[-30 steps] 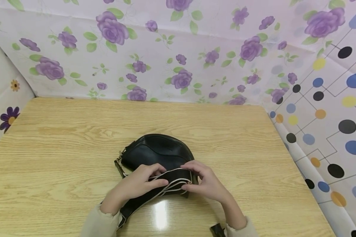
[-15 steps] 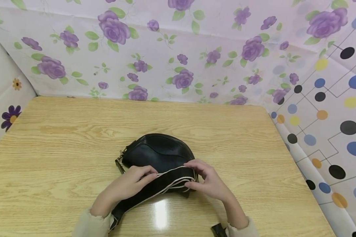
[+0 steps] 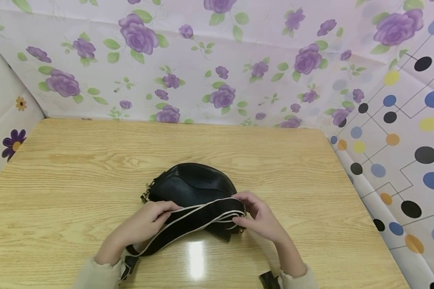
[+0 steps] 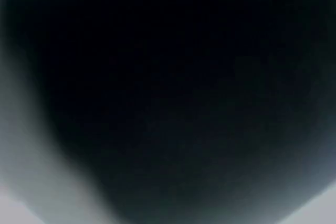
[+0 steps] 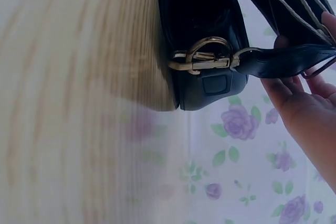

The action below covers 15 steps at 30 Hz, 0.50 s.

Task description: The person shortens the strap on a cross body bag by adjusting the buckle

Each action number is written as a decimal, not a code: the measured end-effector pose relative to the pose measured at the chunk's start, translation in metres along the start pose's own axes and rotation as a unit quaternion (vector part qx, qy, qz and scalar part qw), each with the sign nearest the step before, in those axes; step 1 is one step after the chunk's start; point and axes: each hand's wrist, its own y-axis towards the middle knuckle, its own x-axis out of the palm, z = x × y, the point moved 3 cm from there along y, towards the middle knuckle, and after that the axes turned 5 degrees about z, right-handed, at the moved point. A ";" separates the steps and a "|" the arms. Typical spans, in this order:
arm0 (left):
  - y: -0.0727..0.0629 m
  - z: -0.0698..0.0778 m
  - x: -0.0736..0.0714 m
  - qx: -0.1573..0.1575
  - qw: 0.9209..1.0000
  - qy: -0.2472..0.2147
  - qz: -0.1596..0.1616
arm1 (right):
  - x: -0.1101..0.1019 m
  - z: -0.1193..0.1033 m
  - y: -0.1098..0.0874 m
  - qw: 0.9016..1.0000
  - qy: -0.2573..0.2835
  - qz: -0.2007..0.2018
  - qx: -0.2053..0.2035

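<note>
A black half-moon handbag point(image 3: 191, 182) lies on the table in the head view. Its wide black shoulder strap point(image 3: 206, 213), edged in white, runs in folded layers across the bag's near side. My left hand point(image 3: 141, 224) pinches the strap at its left part, thumb against fingers. At the right end of the bag, my right hand point(image 3: 260, 216) holds the stacked folds between thumb and fingers. A gold clasp point(image 5: 210, 62) joins the strap's leather end tab point(image 5: 283, 60) to the bag in the right wrist view. The left wrist view is almost wholly dark.
The wood-grain table point(image 3: 293, 168) meets a flowered cloth point(image 3: 188, 60) at the back and a dotted cloth point(image 3: 401, 160) on the right. Small black pieces show by the left cuff point(image 3: 130, 265) and the right cuff point(image 3: 298, 281).
My left hand has slid left and toward me, drawing the strap out longer. My right hand has shifted slightly right with the folds. The bag stays in place.
</note>
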 end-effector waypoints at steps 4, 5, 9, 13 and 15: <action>-0.002 -0.003 -0.004 0.013 1.000 0.014 -0.014 | -0.004 -0.002 0.000 1.000 0.022 0.004 -0.005; -0.002 -0.004 -0.005 0.014 1.000 0.009 -0.018 | -0.005 -0.002 0.000 1.000 0.027 0.004 -0.002; -0.001 -0.004 -0.008 0.026 0.999 -0.006 -0.029 | -0.007 -0.003 -0.001 0.999 0.047 -0.001 0.004; 0.001 -0.006 -0.010 0.033 0.999 0.002 -0.039 | -0.011 0.000 -0.002 0.997 0.069 -0.001 0.018; 0.002 -0.008 -0.010 0.030 0.999 0.002 -0.045 | -0.013 0.002 -0.002 0.997 0.074 0.000 0.025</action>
